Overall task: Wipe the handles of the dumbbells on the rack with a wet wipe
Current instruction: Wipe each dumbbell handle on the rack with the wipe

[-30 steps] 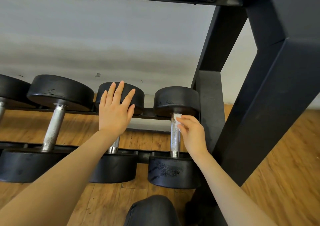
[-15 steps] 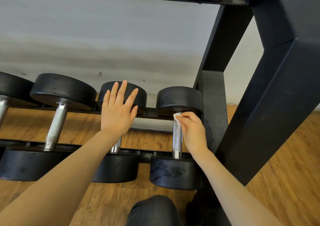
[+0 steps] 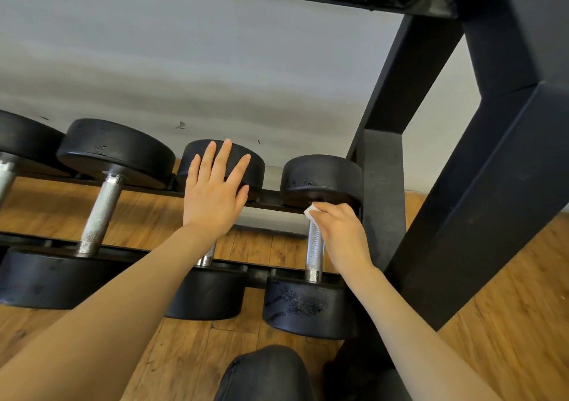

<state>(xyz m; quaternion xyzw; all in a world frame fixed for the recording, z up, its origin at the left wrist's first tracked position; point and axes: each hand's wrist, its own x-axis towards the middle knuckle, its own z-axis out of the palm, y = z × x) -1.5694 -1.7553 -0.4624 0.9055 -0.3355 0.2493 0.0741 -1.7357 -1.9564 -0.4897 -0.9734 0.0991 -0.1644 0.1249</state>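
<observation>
Wooden floor (image 3: 508, 323) under the rack (image 3: 492, 160); right hand (image 3: 341, 234) fingers pinch the wet wipe (image 3: 310, 210) at the far end of the rightmost dumbbell handle (image 3: 314, 252); left hand (image 3: 212, 194) fingers spread; other handles likely remain

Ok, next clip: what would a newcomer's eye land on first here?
Probably the right hand pressing a white wet wipe against the top of the rightmost dumbbell's steel handle, near the rack's black upright. Next, the left hand spread flat over the neighbouring dumbbell.
</observation>
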